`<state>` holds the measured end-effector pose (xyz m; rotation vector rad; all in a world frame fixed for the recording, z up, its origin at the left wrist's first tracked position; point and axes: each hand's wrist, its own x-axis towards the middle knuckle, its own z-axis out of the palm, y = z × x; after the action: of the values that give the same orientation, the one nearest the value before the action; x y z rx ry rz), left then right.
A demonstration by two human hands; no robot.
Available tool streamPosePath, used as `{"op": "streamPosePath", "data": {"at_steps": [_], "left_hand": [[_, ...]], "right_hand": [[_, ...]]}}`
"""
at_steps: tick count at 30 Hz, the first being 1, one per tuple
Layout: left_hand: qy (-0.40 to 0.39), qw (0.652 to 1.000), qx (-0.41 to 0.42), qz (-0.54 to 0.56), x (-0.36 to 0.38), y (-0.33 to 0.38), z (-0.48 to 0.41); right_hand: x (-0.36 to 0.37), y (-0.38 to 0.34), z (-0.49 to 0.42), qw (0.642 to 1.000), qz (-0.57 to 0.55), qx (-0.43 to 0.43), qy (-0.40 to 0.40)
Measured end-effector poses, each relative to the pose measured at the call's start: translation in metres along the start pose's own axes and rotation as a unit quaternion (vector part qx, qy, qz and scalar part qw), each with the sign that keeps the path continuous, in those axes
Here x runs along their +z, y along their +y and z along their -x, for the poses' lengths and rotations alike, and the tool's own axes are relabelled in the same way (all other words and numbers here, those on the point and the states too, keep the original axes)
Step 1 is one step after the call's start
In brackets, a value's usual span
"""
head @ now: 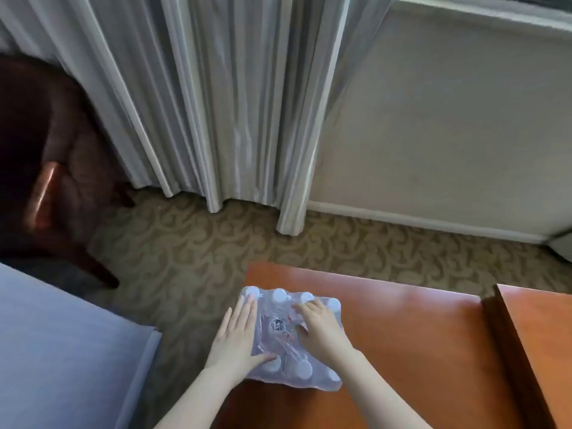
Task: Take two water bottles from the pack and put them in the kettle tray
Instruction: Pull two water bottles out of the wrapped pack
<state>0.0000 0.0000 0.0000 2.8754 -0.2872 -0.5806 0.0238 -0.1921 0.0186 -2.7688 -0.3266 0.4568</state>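
Note:
A shrink-wrapped pack of water bottles (pixel 280 331) with white caps stands at the left end of a reddish wooden table (pixel 411 332). My left hand (pixel 236 334) lies flat against the pack's left side, fingers straight, thumb on a near cap. My right hand (pixel 320 328) rests on top of the pack, fingers curled into the plastic wrap near the far caps. Whether the wrap is torn is unclear. No kettle tray is in view.
A second wooden surface (pixel 538 339) adjoins the table on the right. A blue-grey bed or sofa edge (pixel 62 351) sits at lower left, a dark armchair (pixel 52 168) at far left. Grey curtains (pixel 223 103) hang over patterned carpet (pixel 192 252).

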Motion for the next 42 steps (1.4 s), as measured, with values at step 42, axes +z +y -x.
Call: {"op": "streamPosePath", "data": {"at_steps": [42], "left_hand": [[0.009,1.0,0.02,0.009,0.02,-0.008,-0.005]], "right_hand": [[0.009,-0.036,-0.004,0.989,0.139,-0.028,0.04]]}}
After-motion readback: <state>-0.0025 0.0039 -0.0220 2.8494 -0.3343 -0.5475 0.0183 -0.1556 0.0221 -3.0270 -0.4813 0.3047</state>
